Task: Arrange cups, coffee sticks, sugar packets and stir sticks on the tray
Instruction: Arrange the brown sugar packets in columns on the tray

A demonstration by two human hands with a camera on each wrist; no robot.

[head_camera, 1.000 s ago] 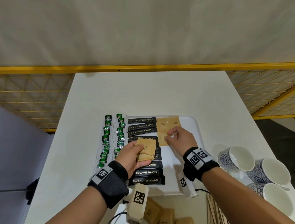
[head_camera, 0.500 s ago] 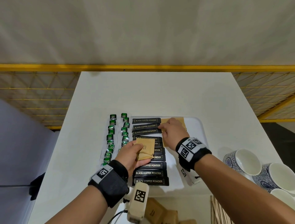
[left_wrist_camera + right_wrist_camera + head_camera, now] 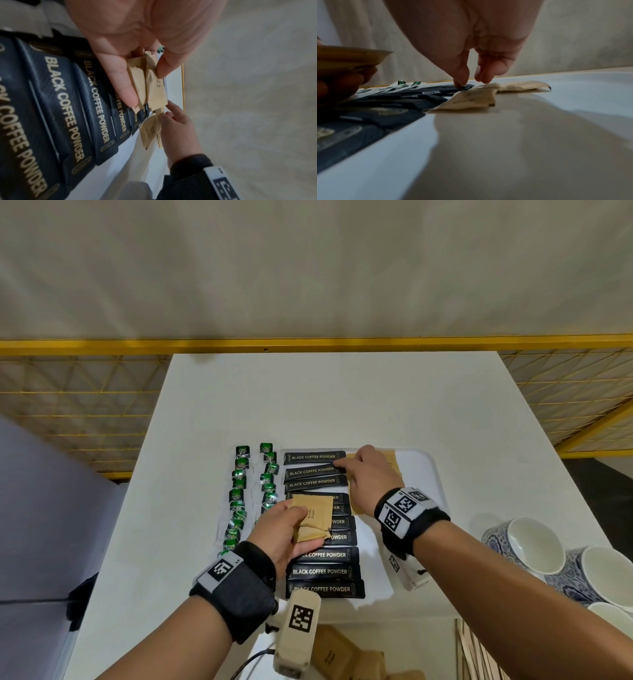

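Note:
My left hand [image 3: 284, 529] grips a small stack of brown sugar packets [image 3: 313, 518] above a column of black coffee sticks [image 3: 322, 571] on the white tray [image 3: 423, 474]. In the left wrist view, thumb and fingers pinch that stack [image 3: 154, 92]. My right hand [image 3: 363, 470] reaches to the tray's far end, over sugar packets [image 3: 390, 458] lying there. In the right wrist view one fingertip [image 3: 462, 84] touches the end of a coffee stick [image 3: 436, 90] and the others hover at a packet [image 3: 471, 100]. It holds nothing.
Two columns of green-labelled sachets [image 3: 239, 491] lie on the table left of the tray. Blue-patterned cups [image 3: 531, 542] stand at the right. Wooden stir sticks [image 3: 472, 652] and more brown packets [image 3: 335, 652] lie at the near edge. A yellow rail [image 3: 308, 344] runs behind the table.
My right hand has moved from the nearer sugar packet away from me and left, to the ends of the top coffee sticks. The left hand has kept its stack in place.

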